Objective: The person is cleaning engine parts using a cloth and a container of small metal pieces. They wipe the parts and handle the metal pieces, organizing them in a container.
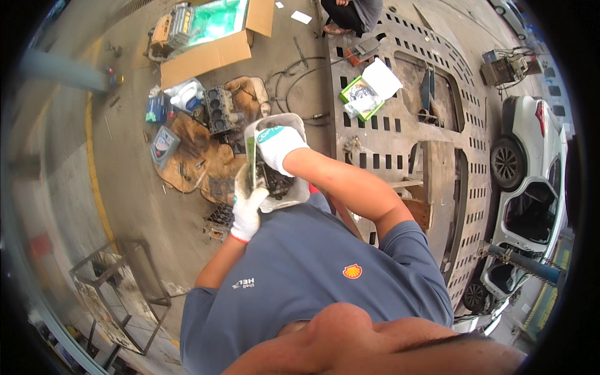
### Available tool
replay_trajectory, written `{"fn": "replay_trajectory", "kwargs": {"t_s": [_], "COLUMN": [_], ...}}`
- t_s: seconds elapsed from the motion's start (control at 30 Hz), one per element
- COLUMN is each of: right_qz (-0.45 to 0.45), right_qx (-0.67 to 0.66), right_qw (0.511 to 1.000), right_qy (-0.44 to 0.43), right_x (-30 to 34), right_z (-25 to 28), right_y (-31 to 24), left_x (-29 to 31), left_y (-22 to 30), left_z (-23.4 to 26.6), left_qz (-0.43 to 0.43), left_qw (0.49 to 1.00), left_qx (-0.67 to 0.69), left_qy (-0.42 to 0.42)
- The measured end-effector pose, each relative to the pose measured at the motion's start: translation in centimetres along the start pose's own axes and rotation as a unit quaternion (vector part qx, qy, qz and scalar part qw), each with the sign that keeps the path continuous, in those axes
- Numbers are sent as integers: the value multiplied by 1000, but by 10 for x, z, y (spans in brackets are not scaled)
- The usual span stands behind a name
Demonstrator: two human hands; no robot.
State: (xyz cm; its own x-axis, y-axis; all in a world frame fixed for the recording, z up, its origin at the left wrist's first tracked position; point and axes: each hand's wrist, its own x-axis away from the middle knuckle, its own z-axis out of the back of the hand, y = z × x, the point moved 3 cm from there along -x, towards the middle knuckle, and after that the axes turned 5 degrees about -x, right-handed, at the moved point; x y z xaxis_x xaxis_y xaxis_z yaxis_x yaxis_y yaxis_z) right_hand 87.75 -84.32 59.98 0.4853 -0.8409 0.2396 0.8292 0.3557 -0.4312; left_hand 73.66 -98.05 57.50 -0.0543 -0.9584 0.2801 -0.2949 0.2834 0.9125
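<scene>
A whitish cut-open plastic tub (299,201) sits against my body at the middle, with dark, greasy metal parts (275,181) inside. My left hand (247,215), in a white knit glove, closes on the tub's near left side, its thumb over the rim. My right hand (279,149), in a matching glove with a green print on its back, lies over the tub's far half. Its fingers point down and left into the tub and are hidden, so what they touch does not show.
Beyond the tub, an engine block (220,112) stands on oil-stained cardboard (187,134) beside bottles (185,95). An open carton (209,57) lies farther off. To the right are a slotted metal platform (390,159), a green-and-white box (365,94) and a person (356,14) crouching. A metal frame (125,281) stands left.
</scene>
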Motion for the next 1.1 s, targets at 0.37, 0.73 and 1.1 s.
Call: {"fn": "replay_trajectory", "kwargs": {"t_s": [0.37,0.73,1.1], "right_qz": [39,27,-23], "right_qx": [4,-900,-947], "right_qw": [999,435,145], "right_qy": [11,-23,284], "right_x": [-4,115,191], "right_z": [4,26,-93], "right_y": [-11,86,196], "left_x": [1,-28,-146], "left_y": [-8,-6,-162], "left_z": [19,12,-36], "left_qz": [5,24,171], "left_qw": [998,996,973], "left_qx": [-61,83,-63], "left_qy": [29,11,-144]}}
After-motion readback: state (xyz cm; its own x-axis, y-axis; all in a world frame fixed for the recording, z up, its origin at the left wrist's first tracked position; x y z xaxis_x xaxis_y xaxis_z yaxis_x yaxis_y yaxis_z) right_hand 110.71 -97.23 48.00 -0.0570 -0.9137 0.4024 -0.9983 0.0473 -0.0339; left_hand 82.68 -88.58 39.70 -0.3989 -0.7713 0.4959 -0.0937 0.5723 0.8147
